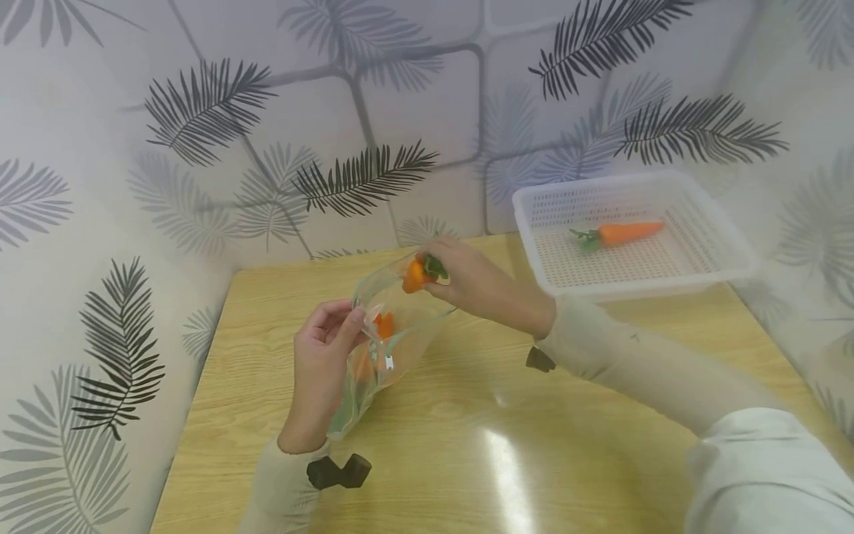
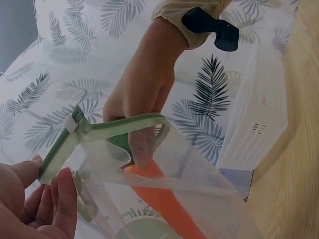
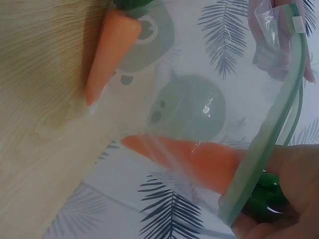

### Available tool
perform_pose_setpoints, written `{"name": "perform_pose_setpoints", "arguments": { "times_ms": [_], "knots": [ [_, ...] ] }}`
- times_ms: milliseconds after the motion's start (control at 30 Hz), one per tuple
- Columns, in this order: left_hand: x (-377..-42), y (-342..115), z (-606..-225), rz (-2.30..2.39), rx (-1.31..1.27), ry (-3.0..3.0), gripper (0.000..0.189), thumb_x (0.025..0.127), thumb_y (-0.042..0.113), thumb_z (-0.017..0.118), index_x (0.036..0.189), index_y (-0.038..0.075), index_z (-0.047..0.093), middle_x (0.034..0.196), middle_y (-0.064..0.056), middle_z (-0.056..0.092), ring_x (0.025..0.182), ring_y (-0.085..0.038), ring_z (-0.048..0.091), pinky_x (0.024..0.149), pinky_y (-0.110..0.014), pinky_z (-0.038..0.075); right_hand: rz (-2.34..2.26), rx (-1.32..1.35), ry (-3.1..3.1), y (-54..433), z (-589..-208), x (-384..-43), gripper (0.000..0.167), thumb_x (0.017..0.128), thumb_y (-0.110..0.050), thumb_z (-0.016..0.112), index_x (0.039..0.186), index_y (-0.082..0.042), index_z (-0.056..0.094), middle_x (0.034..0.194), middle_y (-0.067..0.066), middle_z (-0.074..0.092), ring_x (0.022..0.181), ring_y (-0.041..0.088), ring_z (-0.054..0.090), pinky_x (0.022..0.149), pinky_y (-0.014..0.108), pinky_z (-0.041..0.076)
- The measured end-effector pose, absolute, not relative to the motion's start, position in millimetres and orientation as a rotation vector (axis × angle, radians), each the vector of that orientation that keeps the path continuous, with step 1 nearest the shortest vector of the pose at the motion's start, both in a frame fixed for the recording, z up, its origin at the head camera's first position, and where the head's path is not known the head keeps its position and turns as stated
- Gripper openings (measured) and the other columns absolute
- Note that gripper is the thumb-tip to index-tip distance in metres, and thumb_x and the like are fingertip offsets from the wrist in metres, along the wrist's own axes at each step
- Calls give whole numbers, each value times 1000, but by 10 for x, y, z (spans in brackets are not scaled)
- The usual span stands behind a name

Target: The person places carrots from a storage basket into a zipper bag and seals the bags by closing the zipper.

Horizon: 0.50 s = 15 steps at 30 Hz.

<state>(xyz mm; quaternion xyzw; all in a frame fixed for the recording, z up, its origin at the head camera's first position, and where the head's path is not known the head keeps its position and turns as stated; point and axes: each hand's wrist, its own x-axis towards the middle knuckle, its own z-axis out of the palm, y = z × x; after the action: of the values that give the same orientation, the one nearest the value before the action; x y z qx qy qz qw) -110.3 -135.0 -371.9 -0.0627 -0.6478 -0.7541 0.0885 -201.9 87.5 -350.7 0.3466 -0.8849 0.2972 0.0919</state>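
Note:
My left hand point(image 1: 323, 371) pinches the rim of a clear zip bag point(image 1: 414, 348) with a green edge, near its white slider point(image 3: 298, 25). The mouth of the bag is open. With its fingers at the green top, my right hand point(image 1: 477, 285) grips a toy-like orange carrot point(image 3: 199, 157). That carrot's body point(image 2: 167, 201) hangs inside the bag, tip downward, while the green top is at the rim. Lower in the bag lies another carrot point(image 3: 112, 52), seen through the plastic. Pale green cartoon prints point(image 3: 189, 107) mark the bag's side.
At the back right of the wooden table point(image 1: 467, 445) stands a white slotted basket point(image 1: 707, 278). One carrot point(image 1: 627, 233) with a green top lies in it. A leaf-patterned covering point(image 1: 427, 111) rises behind the table.

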Motion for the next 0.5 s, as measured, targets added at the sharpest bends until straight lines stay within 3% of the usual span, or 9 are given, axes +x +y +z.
{"name": "perform_pose_setpoints", "arguments": {
  "times_ms": [200,500],
  "knots": [
    [-1115,-1350,-3725,-2246,-183,-1915,29,89,10,63,108,-9,53,98,-17,59,82,-21,63,78,-35,56,917,1001,-2641,950,-3451,-1973,39,85,-18,68,119,-2,56,115,11,59,96,23,59,82,29,51],
    [-1119,-1366,-3735,-2233,-207,-1921,28,89,12,63,108,-8,55,96,-11,60,81,-19,62,79,-34,56,1040,972,-2479,1273,-3295,-1980,16,87,-16,64,99,-5,65,97,4,67,86,15,64,80,24,53]
  ]
}}
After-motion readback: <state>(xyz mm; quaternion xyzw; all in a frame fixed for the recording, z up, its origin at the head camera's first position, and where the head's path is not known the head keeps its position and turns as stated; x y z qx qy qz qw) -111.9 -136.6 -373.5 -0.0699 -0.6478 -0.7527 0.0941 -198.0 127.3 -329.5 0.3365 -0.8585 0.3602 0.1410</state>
